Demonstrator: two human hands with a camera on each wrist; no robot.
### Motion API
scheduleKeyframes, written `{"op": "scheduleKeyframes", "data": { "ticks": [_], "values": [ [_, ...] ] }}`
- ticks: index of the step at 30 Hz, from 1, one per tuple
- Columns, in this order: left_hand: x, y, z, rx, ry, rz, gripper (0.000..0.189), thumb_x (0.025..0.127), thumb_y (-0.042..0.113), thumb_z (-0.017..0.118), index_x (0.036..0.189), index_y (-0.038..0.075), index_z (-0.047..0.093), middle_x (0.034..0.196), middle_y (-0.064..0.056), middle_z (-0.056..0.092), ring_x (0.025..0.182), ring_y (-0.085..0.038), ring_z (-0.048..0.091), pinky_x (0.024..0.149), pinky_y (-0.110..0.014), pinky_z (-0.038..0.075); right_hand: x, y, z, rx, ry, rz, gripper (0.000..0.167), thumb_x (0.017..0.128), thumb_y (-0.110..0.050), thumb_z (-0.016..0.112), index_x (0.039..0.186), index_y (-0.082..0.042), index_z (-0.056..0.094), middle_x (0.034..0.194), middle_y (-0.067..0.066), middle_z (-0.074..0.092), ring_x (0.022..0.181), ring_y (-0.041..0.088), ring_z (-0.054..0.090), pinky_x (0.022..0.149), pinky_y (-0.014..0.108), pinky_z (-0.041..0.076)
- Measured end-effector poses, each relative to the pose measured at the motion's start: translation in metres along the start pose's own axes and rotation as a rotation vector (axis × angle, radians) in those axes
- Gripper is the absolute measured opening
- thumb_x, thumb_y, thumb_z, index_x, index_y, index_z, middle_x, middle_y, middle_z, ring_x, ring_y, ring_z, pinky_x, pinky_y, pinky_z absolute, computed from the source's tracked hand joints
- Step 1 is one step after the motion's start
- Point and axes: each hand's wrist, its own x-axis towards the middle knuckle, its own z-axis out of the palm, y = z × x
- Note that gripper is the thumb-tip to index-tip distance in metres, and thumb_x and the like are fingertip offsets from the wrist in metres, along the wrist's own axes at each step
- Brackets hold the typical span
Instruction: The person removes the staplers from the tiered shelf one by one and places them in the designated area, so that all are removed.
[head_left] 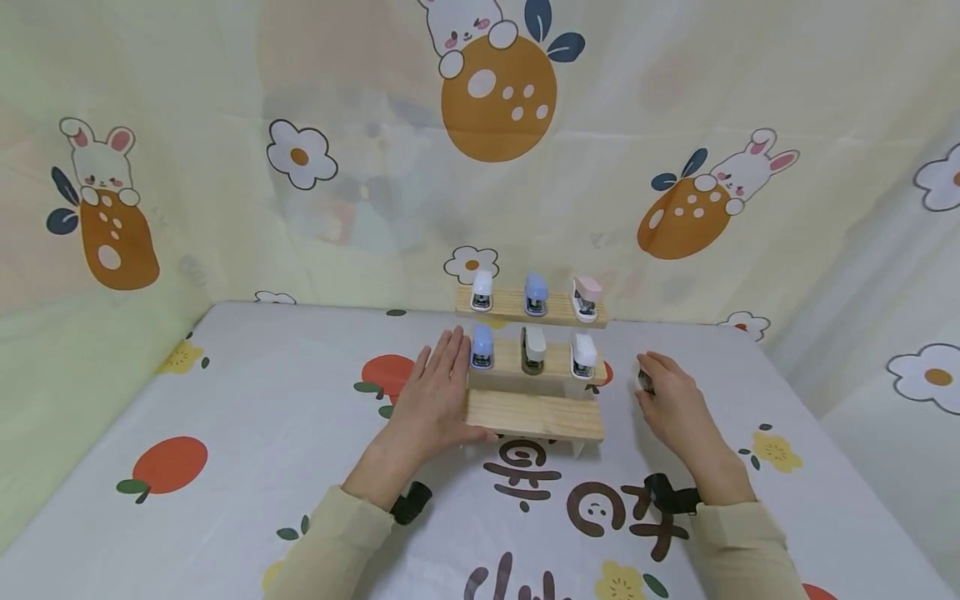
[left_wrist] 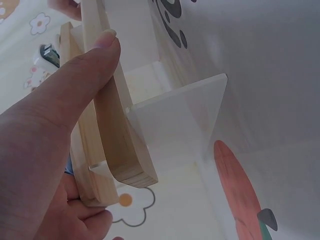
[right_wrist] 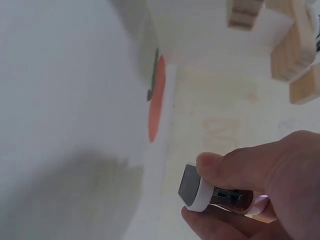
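A tiered wooden rack [head_left: 536, 415] stands on the table with clear side supports. My left hand [head_left: 431, 408] rests against its left end, fingers straight, and the thumb [left_wrist: 92, 67] touches the front board in the left wrist view. To the right of the rack, my right hand [head_left: 675, 408] holds a small stapler [right_wrist: 201, 194] between thumb and fingers, above or on the cloth; I cannot tell which. Its white-rimmed grey end faces outward, and the fingers cover much of it. Small staplers stand on the upper two tiers, including a pink one [head_left: 589, 292] and a white one [head_left: 482, 288].
The bottom tier shows bare wood. A blue stapler [head_left: 482, 345], a grey-white one [head_left: 533, 347] and a white one [head_left: 583, 353] stand on the middle tier. A printed cloth [head_left: 262, 433] covers the table, and a patterned curtain [head_left: 360, 225] hangs behind the rack.
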Motion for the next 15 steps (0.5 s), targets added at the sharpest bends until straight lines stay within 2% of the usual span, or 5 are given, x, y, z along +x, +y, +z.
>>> {"op": "scheduleKeyframes", "data": {
  "ticks": [9,15],
  "values": [
    [0.0,0.001,0.0,-0.013,0.008,0.005,0.136,0.062,0.067,0.083,0.158,0.001,0.013,0.168,-0.013,0.009,0.156,-0.027,0.008,0.127,-0.044,0.012,0.001,0.012,0.007,0.001,-0.115,0.003,0.051,0.084,0.012,0.057,0.133,0.02,0.046,0.139,0.042,0.042,0.126,0.058,0.045,0.102,0.066,0.042],
    [0.0,0.001,0.001,-0.03,0.007,0.005,0.136,0.062,0.066,0.084,0.158,0.001,0.013,0.167,-0.013,0.01,0.156,-0.027,0.007,0.127,-0.044,0.012,0.002,0.018,0.011,-0.015,-0.162,0.042,0.054,0.084,0.013,0.055,0.136,0.019,0.043,0.143,0.041,0.038,0.129,0.058,0.042,0.104,0.065,0.04]
  ]
}}
